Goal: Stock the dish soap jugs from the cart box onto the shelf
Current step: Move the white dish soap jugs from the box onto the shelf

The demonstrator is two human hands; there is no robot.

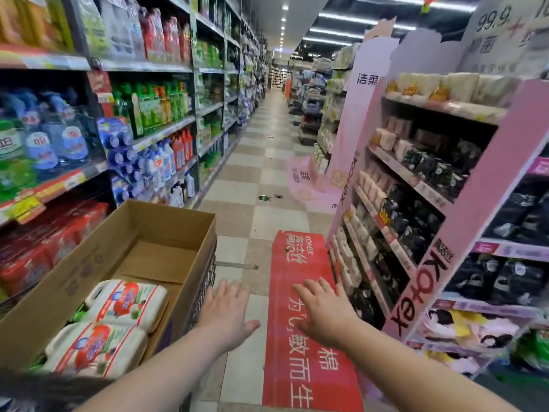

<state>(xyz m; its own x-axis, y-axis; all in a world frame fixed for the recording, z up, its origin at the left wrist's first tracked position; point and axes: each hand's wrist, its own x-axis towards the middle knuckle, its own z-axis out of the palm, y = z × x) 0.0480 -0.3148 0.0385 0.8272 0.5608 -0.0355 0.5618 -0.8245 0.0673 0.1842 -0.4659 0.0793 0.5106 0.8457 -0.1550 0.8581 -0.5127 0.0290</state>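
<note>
Both hands are spread wide and hold nothing. The left hand (226, 310) is just beside the box (89, 263), and the right hand (324, 313) is over the floor. Two soap jugs (124, 301) lie in the box's near end. Next, I think, a hand must reach in, grab one and lift it to the shelf (59, 181).

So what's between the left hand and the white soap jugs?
Head view: the brown cardboard box's side wall and the black wire cart mesh separate the left hand from the white jugs.

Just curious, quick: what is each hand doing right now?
Left hand: open, holding nothing.
Right hand: open, holding nothing.
</note>
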